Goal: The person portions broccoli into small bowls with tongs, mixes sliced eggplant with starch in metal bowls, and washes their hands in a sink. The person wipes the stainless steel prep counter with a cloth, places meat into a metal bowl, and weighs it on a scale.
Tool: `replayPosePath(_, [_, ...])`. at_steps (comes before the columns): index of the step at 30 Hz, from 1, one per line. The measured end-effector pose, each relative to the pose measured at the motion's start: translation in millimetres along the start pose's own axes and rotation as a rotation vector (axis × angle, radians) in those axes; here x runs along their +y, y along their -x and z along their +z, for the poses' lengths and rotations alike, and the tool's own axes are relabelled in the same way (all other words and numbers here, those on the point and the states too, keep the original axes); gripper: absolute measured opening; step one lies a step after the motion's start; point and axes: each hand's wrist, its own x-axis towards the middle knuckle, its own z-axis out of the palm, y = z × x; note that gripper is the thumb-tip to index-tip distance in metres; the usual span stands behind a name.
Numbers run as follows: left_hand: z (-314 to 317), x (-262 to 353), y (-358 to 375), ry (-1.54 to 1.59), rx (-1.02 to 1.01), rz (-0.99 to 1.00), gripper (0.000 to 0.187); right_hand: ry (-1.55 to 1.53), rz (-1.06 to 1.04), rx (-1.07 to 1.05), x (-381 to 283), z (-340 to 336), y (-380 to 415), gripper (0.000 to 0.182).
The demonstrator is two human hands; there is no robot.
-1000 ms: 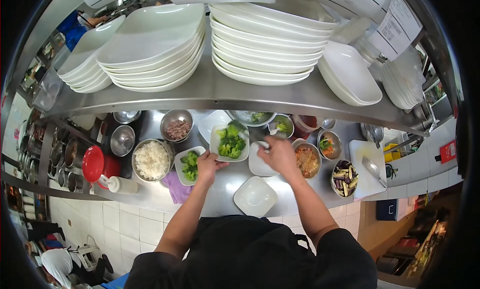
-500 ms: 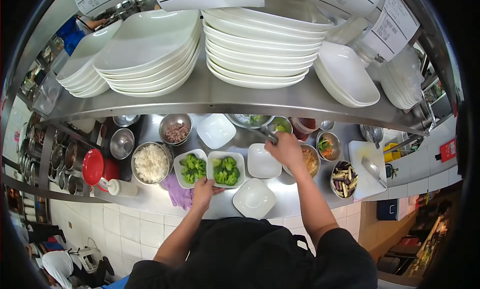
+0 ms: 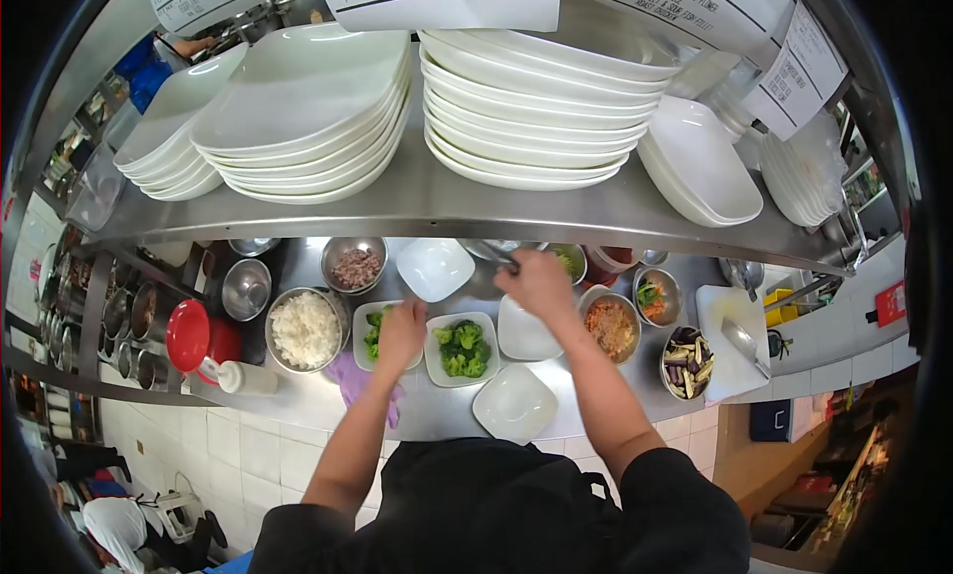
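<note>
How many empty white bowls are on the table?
3: a back bowl behind the broccoli, a middle bowl partly under the right hand, and a front bowl. The shelf may hide more.

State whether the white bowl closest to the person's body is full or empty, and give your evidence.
Empty: the white bowl shows its bare, glossy inside, with no food in it.

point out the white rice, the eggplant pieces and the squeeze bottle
white rice (image 3: 305, 330): head view, middle of the heap
eggplant pieces (image 3: 687, 362): head view, middle of the pile
squeeze bottle (image 3: 250, 378): head view, side of its body
</note>
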Motion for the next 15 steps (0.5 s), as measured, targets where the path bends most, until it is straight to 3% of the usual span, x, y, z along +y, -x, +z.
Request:
replayPosePath(2, [17.8, -15.3, -52.5, -0.153, 0.160, 0.082, 0.032, -0.048, 0.074, -0.100, -14.5, 11.0, 3.9, 0.033])
replayPosePath(6, [45.5, -49.7, -111.2, -0.338, 0.052, 0.039, 0.041, -0.020, 0.037, -0.067, -3.6, 16.9, -14.5, 0.033])
replayPosePath(8, [51.4, -58.7, -120.7, -0.387, 0.011, 0.050, 0.042, -0.005, -0.094, 0.159, 9.5, 9.5, -33.2, 0.034])
replayPosePath(10, [56.2, -65.2, -128.2, -0.068, 0.022, -0.109, 0.040, 0.060, -0.131, 0.202, 50.3, 49.3, -74.1, 0.034])
replayPosePath(11, [60.1, -68.1, -129.9, -0.069, 0.021, -0.109, 0.040, 0.123, -0.169, 0.249, 65.1, 67.5, -86.5, 0.034])
replayPosePath(13, [57.2, -64.0, -128.8, 0.189, -0.094, -0.305, 0.037, 0.162, -0.206, 0.351, 64.7, 78.4, -89.5, 0.033])
replayPosePath(15, [40.8, -41.2, -114.9, 0.330, -0.061, -0.326, 0.035, 0.203, -0.244, 0.462, 59.7, 73.7, -87.9, 0.031])
